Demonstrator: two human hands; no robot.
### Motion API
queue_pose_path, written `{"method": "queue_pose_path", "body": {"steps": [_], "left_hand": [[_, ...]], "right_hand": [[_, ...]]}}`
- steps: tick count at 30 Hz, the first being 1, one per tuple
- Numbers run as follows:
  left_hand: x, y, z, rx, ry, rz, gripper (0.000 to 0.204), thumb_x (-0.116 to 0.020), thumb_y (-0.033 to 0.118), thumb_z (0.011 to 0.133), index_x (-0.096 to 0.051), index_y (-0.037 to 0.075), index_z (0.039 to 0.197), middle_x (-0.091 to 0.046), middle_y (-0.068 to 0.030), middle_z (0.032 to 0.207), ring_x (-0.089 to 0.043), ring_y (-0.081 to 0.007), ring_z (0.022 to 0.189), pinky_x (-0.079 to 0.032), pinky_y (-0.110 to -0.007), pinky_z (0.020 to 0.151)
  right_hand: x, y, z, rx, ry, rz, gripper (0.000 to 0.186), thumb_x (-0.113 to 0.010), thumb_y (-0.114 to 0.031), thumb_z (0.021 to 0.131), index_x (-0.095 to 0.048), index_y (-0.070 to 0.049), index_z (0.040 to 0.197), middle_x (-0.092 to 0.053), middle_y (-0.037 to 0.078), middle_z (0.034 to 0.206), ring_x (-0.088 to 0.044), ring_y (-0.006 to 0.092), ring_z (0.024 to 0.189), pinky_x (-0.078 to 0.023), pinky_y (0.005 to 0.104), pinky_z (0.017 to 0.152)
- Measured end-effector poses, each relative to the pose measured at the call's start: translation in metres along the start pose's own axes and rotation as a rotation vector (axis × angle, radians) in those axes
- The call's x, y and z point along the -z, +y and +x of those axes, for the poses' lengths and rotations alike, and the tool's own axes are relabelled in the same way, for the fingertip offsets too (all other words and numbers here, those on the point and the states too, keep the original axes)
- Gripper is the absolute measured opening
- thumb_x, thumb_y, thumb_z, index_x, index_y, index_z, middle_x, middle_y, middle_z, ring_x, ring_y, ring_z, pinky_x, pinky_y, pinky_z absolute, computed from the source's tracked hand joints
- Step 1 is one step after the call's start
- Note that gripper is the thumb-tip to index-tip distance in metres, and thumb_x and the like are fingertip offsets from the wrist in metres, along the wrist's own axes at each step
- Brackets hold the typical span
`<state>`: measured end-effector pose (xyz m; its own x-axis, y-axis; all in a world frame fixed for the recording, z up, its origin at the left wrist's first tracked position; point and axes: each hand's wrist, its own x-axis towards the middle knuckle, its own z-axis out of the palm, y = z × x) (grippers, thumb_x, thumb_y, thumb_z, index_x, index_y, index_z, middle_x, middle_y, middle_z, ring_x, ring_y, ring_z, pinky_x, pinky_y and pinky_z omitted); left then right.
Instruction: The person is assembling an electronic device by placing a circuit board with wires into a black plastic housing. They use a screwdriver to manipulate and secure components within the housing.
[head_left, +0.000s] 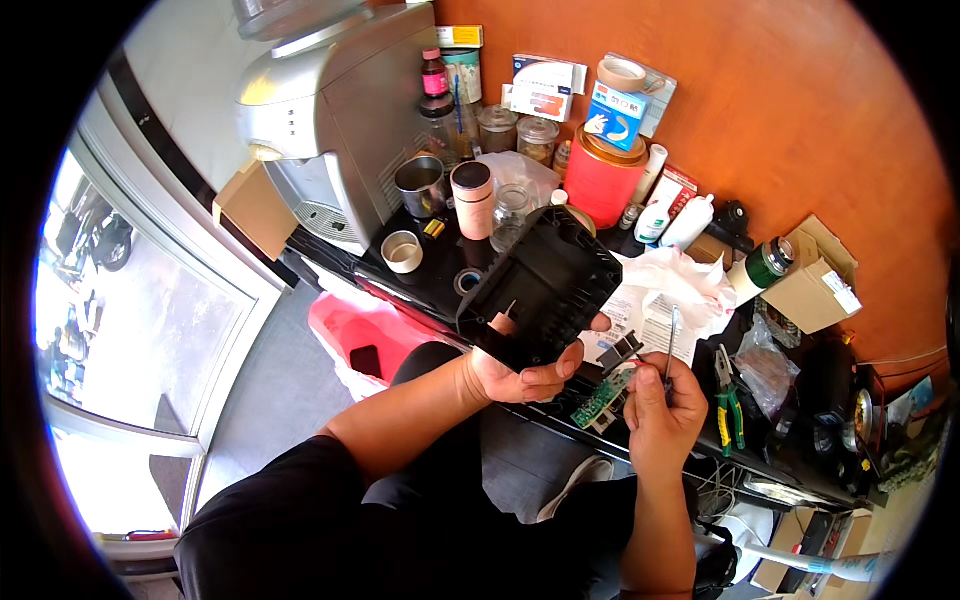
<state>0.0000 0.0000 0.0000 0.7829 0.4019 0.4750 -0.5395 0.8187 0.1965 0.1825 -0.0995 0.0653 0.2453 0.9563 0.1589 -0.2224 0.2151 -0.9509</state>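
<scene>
Your left hand point(520, 378) is cradling a black plastic housing point(545, 285) above the desk point(432, 282)'s near edge, fingers curling under and around its near right side; a loosening hold could be sending it onto the floor point(262, 370). Farther right, your right hand point(665, 410) is pinching a thin screwdriver point(672, 345) between thumb and fingers, close to a green circuit board point(603, 398); a careless tilt could be scratching its parts. The housing is looking boxy, dark and ribbed; the board is showing crowded components.
</scene>
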Motion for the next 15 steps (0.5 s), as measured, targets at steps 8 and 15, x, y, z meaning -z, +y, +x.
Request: {"method": "queue_pose_path", "body": {"steps": [8, 15], "left_hand": [[-0.018, 0.002, -0.008, 0.083, 0.057, 0.028, 0.086, -0.071, 0.052, 0.088, -0.035, 0.001, 0.147, -0.058, -0.0152, 0.08, -0.053, -0.0178, 0.048, -0.042, -0.028, 0.043], [0.002, 0.008, 0.009, 0.076, 0.104, 0.116, 0.078, -0.06, 0.063, 0.083, -0.047, 0.011, 0.14, -0.064, -0.0127, 0.087, -0.055, -0.0158, 0.056, -0.043, -0.023, 0.048]], "right_hand": [[0.001, 0.01, -0.008, -0.062, 0.087, 0.006, 0.016, -0.067, -0.007, 0.095, -0.065, 0.003, 0.107, -0.06, 0.002, 0.075, -0.042, 0.0028, 0.051, -0.031, 0.019, 0.043], [0.018, 0.007, -0.002, 0.046, 0.009, -0.089, 0.026, -0.063, -0.019, 0.1, -0.061, 0.003, 0.114, -0.063, 0.007, 0.082, -0.046, 0.0084, 0.057, -0.034, 0.0209, 0.048]]}}
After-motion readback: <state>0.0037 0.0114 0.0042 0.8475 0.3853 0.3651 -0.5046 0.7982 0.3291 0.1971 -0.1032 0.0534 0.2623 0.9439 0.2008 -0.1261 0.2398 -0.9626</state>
